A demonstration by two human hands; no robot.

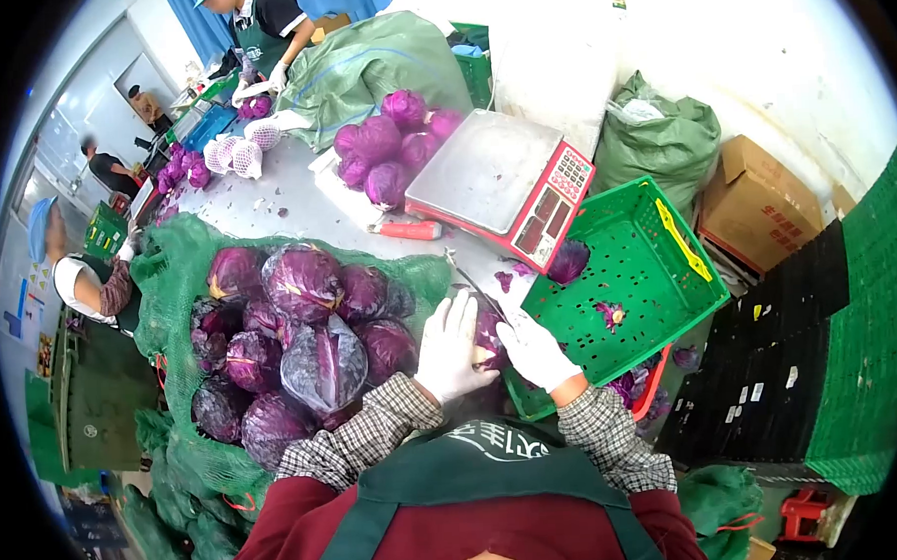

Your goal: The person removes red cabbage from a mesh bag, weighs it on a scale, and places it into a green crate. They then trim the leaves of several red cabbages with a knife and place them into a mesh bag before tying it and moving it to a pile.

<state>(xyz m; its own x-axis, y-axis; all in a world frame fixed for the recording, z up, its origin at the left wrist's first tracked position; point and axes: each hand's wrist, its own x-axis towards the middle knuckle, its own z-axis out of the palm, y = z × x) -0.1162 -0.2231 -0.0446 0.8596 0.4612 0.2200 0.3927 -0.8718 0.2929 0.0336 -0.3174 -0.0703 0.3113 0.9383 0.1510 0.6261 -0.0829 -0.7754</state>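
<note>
Cabbages [304, 284]: smooth, waxy-looking leaves; scale [489, 168]: smooth metal plate, glossy plastic casing; crate [633, 262]: smooth plastic; net [172, 262]: rough mesh; sleeves [610, 428]: matt woven cloth; box [761, 211]: matt cardboard; table [301, 218]: smooth, metal-looking.

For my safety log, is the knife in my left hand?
No, the right hand holds the knife, while the left hand is against a purple cabbage.

Grey table [233, 206], scale [494, 173], purple cabbages [322, 371], green net [171, 277]
</note>
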